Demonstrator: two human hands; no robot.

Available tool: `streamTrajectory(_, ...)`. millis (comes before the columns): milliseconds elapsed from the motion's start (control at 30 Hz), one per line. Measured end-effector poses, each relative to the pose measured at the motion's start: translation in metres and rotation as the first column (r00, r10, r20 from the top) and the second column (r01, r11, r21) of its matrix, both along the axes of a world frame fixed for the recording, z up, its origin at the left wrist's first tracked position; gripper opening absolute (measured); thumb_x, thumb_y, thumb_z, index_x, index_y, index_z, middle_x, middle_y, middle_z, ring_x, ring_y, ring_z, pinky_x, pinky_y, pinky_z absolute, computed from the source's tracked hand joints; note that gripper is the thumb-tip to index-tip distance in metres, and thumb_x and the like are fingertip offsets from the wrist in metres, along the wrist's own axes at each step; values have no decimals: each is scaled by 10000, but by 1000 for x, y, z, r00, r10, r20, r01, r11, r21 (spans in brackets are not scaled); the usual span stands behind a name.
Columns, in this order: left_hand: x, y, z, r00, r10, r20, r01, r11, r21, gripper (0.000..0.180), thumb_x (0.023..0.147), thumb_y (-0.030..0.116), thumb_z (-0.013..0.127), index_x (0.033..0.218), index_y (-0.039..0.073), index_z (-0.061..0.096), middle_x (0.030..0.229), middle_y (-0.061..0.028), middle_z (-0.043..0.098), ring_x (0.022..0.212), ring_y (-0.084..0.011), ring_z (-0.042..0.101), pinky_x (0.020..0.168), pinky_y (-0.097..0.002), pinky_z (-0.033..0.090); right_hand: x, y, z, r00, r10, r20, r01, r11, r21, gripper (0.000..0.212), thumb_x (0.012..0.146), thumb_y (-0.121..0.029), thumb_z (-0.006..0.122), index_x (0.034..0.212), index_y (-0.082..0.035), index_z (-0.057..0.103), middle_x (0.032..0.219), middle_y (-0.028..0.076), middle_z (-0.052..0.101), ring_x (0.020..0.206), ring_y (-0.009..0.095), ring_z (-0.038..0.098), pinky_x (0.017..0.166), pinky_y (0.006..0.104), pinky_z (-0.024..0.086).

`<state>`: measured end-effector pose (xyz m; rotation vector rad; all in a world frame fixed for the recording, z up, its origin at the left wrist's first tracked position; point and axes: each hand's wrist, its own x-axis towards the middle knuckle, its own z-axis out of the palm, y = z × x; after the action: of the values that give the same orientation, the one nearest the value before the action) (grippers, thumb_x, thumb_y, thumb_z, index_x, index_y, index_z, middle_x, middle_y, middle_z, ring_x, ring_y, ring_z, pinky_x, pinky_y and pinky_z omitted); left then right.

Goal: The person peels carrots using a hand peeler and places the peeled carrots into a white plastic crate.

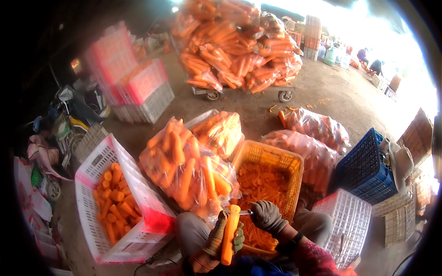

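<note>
A peeled carrot (229, 239) stands nearly upright in my gloved left hand (214, 240), whose fingers wrap round its lower half. My gloved right hand (269, 217) is closed on a peeler (247, 212), its metal end against the carrot near the top. Just beyond both hands sits a yellow-orange crate (298, 177) holding many carrot peelings (260, 184). To the left of my left hand, a clear plastic bag (184, 165) full of carrots leans close to my knee. The peeler's handle is mostly hidden inside my right glove.
A white and pink crate (152, 214) of peeled carrots stands at left. Another carrot bag (218, 131) and filled sacks (304, 154) lie beyond. A blue crate (363, 168) and an upturned white crate (345, 221) are at right. Far off, a cart (248, 89) carries bagged carrots.
</note>
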<state>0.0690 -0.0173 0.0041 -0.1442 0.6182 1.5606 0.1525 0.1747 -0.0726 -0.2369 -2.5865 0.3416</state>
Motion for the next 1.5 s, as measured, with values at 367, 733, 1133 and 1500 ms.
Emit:
streamTrajectory(367,-39,1,39,969,-68,-237,74,997,13,175,910,250,611,946,87,558,721,-32,566,593,-165,558,513,-302,463,7,20,-2,946,-237,222,322,776,-542,217,854,-272,614,893,-64,570,766,182,633,739,388,617,622,446,487)
streamTrajectory(733,-53,-69,63,734,131,-666,-258,961,-96,291,846,284,677,819,2,610,551,-56,517,394,-163,471,396,-275,373,-56,-56,121,928,311,-205,-362,885,-292,220,766,-87,694,963,-64,601,704,118,608,600,276,611,539,346,476)
streamTrajectory(1133,-74,-200,76,-384,-187,-904,-825,510,245,189,777,148,730,896,33,639,826,-104,662,759,-236,660,668,-316,517,-189,-182,172,713,700,28,-696,704,140,187,826,-197,623,960,-83,563,741,127,606,648,324,614,548,412,483)
streamTrajectory(1500,-133,-236,62,-460,212,-862,-876,48,480,441,892,248,596,1212,-41,502,1115,-88,545,1030,-190,504,888,-299,413,-130,-81,189,930,191,-313,-353,229,-907,89,898,-141,605,903,-55,584,631,15,563,527,124,536,488,255,426)
